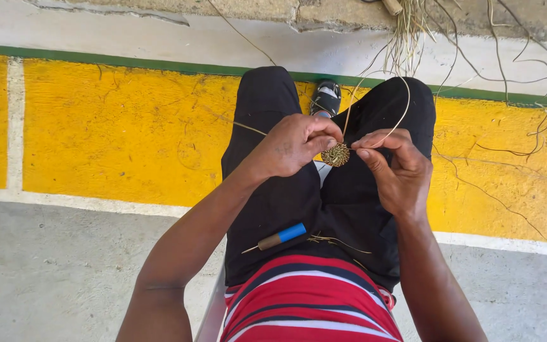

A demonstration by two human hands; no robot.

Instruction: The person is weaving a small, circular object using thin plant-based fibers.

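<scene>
my left hand (295, 144) pinches the edge of a small round woven disc (335, 154) between thumb and fingertips, holding it above my knees. my right hand (395, 170) meets it from the other side, thumb and forefinger pressed together on a thin pale fibre strand (402, 114) that loops up from the disc and curves back down over my right knee. the two hands are almost touching, with the disc between them.

on my lap, against black trousers (286, 196), lies an awl (281, 237) with a brown and blue handle, its thin metal point aimed toward my left side; a few loose pale fibres (335, 240) rest just beside it. a red, white and dark striped shirt (308, 301) fills the bottom of the view. one sandalled foot (326, 98) shows between my knees.

below me the ground is a painted yellow band (121, 133) edged with white lines and a green stripe (96, 59), with bare grey concrete (52, 272) nearer to me. beyond the stripe, a bundle of dry fibres (406, 31) lies on pale concrete, with dark stringy strands scattered across the yellow paint to my right. sunlight is strong and even.
</scene>
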